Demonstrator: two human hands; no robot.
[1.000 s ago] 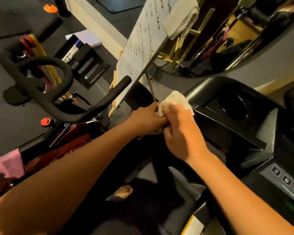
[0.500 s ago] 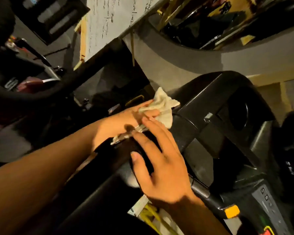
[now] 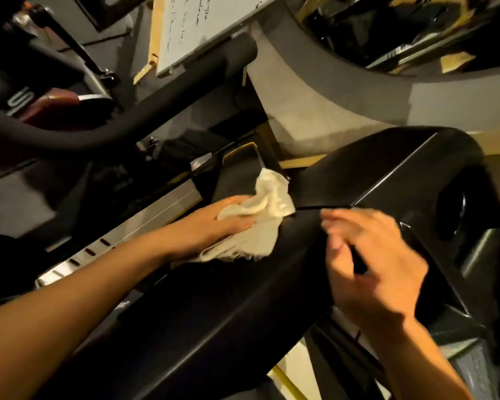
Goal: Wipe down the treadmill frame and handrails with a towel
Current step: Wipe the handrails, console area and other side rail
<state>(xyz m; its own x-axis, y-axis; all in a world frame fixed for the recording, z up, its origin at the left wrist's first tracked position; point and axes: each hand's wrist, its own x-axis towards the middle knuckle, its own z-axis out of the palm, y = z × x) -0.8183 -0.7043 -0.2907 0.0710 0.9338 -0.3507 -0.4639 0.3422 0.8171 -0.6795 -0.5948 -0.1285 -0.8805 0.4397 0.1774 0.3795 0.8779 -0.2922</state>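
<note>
A crumpled cream towel (image 3: 260, 223) lies against the left side of the black treadmill handrail (image 3: 243, 307), which runs from the lower left up to the console (image 3: 401, 180). My left hand (image 3: 214, 226) presses on the towel with its fingers gripping the cloth. My right hand (image 3: 370, 269) is blurred, fingers spread, over the handrail just right of the towel, holding nothing. The underside of the handrail is hidden.
Below and left of the handrail runs a silver treadmill side rail (image 3: 122, 235). An exercise bike's black handlebar (image 3: 127, 116) crosses the upper left. A whiteboard (image 3: 197, 27) on a wooden easel stands behind. A cup holder (image 3: 453, 209) sits in the console.
My left hand carried the towel down onto the handrail's left side. My right hand let go of the towel and lifted off the handrail, moving right. The view tilted downward.
</note>
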